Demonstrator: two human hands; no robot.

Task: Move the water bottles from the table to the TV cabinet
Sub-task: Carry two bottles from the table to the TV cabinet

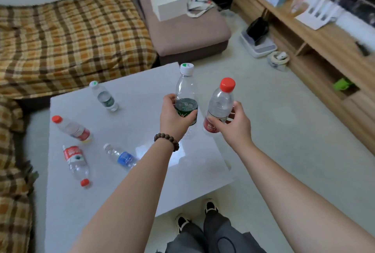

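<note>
My left hand (pixel 176 119) grips a clear bottle with a green label and white cap (pixel 185 88), held upright above the white table (pixel 142 187). My right hand (pixel 235 123) holds a clear bottle with a red label and red cap (pixel 220 102), tilted slightly, over the table's right edge. Several more bottles remain on the table: a green-label one (pixel 103 96) standing at the back, two red-label ones (pixel 72 128) (pixel 76 163) lying at the left, and a blue-label one (pixel 121 156) lying near my left forearm. The wooden TV cabinet (pixel 316 35) runs along the right.
A plaid-covered sofa (pixel 67 37) lies behind and left of the table. A brown seat (pixel 182 29) carries a white box (pixel 169 5). A white tray (pixel 257 43) and a small bowl (pixel 277 59) sit on the floor by the cabinet. My feet (pixel 196 214) stand at the table's near corner.
</note>
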